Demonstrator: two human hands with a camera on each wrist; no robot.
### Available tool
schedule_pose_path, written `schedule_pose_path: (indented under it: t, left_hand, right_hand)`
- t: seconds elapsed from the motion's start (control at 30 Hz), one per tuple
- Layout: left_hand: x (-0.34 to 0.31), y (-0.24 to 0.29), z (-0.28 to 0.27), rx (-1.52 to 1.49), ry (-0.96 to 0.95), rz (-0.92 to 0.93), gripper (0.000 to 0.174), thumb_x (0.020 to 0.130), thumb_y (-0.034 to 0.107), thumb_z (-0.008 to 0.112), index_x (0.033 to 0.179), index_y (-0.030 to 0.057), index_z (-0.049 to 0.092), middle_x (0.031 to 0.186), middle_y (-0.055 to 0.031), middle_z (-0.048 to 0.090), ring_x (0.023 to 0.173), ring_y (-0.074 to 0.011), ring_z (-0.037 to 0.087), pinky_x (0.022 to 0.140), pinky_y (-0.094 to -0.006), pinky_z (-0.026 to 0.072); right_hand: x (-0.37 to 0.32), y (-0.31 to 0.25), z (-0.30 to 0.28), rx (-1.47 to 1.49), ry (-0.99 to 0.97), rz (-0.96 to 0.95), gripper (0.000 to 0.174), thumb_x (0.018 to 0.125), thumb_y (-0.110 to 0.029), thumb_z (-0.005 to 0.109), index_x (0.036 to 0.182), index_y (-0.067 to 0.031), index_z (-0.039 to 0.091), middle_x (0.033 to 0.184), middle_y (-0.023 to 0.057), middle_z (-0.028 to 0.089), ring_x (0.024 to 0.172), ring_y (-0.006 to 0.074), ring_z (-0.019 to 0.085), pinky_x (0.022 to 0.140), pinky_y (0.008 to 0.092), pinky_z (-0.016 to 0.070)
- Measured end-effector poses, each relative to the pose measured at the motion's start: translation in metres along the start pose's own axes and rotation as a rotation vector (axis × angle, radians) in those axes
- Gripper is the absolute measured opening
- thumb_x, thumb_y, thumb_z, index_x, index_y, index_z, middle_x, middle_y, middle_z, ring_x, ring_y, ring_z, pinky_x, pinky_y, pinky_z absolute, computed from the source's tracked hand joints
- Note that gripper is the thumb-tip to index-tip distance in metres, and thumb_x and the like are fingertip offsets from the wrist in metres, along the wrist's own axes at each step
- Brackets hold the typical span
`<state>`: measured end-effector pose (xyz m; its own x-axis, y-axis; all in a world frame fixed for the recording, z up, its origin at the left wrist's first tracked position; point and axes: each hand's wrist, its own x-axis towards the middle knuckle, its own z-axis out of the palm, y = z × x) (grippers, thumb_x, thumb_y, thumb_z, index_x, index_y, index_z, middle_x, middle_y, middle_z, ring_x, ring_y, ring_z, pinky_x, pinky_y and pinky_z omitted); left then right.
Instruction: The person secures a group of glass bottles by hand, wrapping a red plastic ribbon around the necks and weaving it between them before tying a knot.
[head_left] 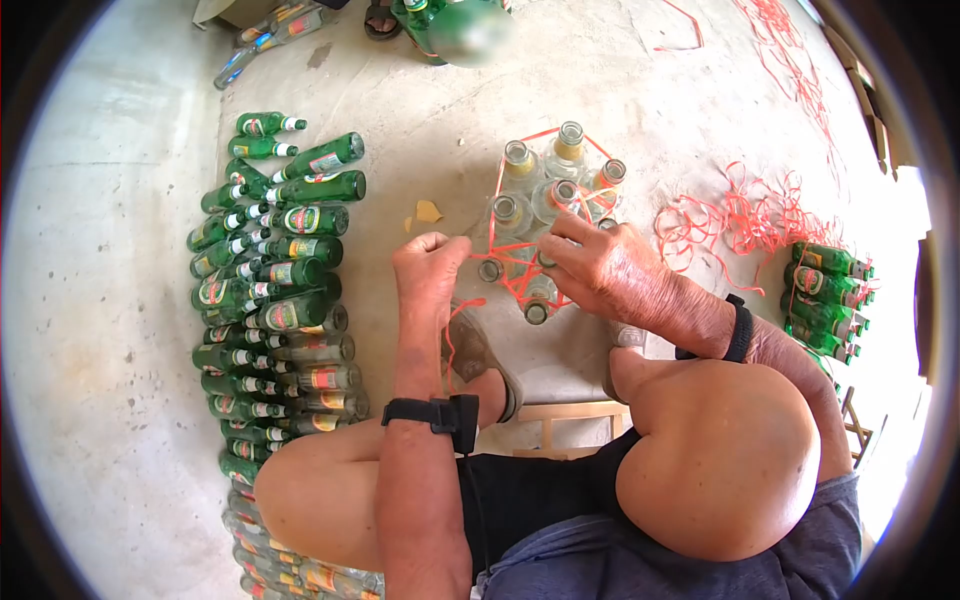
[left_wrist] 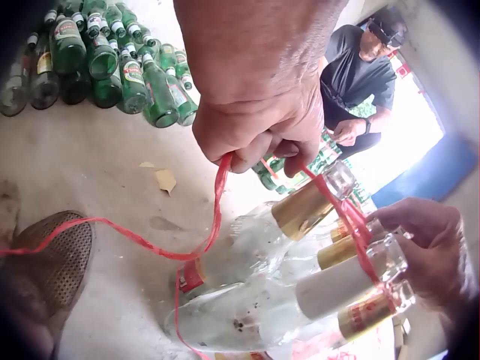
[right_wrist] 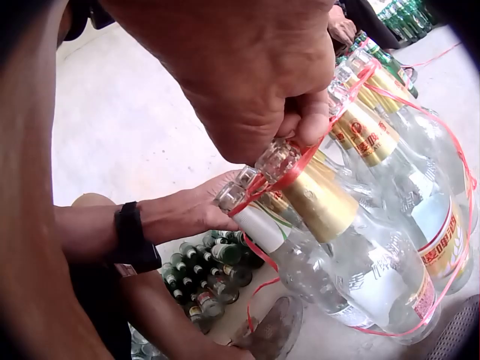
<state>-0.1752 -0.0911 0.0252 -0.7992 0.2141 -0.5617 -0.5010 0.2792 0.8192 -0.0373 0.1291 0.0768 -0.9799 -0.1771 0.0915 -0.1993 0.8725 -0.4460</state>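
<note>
Clear glass bottles (head_left: pixel 520 165) stand upright in a tight bundle on the floor, with red plastic strip (head_left: pixel 493 205) around them and wound between their necks. My left hand (head_left: pixel 428 272), just left of the bundle, pinches the strip, and a loose tail (left_wrist: pixel 135 238) hangs from the fingers in the left wrist view. My right hand (head_left: pixel 612 272) is over the near right bottle necks; in the right wrist view its curled fingers (right_wrist: pixel 311 124) pinch the strip beside a gold-foiled neck (right_wrist: pixel 322 202).
Rows of green bottles (head_left: pixel 300 248) lie at the left, more green bottles (head_left: pixel 825 300) at the right. Tangled red strip (head_left: pixel 740 225) lies right of the bundle. My shoes (head_left: pixel 470 345) are close to the bundle. Another person (left_wrist: pixel 360 82) sits beyond it.
</note>
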Motion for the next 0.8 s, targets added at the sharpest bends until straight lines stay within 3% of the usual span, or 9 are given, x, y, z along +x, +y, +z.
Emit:
schedule_pose_path:
  t: [0.17, 0.57, 0.8]
  left_hand:
    - [-0.002, 0.02, 0.003, 0.002, 0.011, 0.038, 0.023, 0.083, 0.007, 0.081, 0.072, 0.0091, 0.061, 0.065, 0.0087, 0.047, 0.053, -0.0027, 0.039, 0.045, -0.0262, 0.0256]
    - [-0.01, 0.055, 0.015, -0.136, -0.072, -0.071, 0.03, 0.088, 0.019, 0.091, 0.085, 0.0081, 0.063, 0.07, 0.0072, 0.051, 0.05, -0.0002, 0.037, 0.042, -0.023, 0.0229]
    - [-0.015, 0.07, 0.02, -0.049, -0.152, -0.079, 0.028, 0.093, 0.022, 0.086, 0.086, 0.0062, 0.064, 0.07, 0.007, 0.051, 0.05, -0.0004, 0.037, 0.043, -0.0229, 0.0233]
  right_hand:
    - [0.0, 0.001, 0.002, -0.032, 0.029, -0.04, 0.025, 0.09, -0.018, 0.078, 0.108, -0.0085, 0.063, 0.104, 0.009, 0.061, 0.067, 0.0266, 0.07, 0.053, 0.039, 0.061]
    - [-0.001, 0.004, 0.003, -0.013, 0.041, -0.079, 0.024, 0.09, -0.016, 0.077, 0.105, -0.0089, 0.06, 0.095, 0.0083, 0.058, 0.068, 0.0273, 0.069, 0.051, 0.0397, 0.059]
    - [-0.001, 0.004, 0.004, 0.019, 0.058, -0.08, 0.023, 0.088, -0.011, 0.074, 0.104, -0.0085, 0.059, 0.093, 0.0084, 0.057, 0.068, 0.0287, 0.068, 0.051, 0.041, 0.0577]
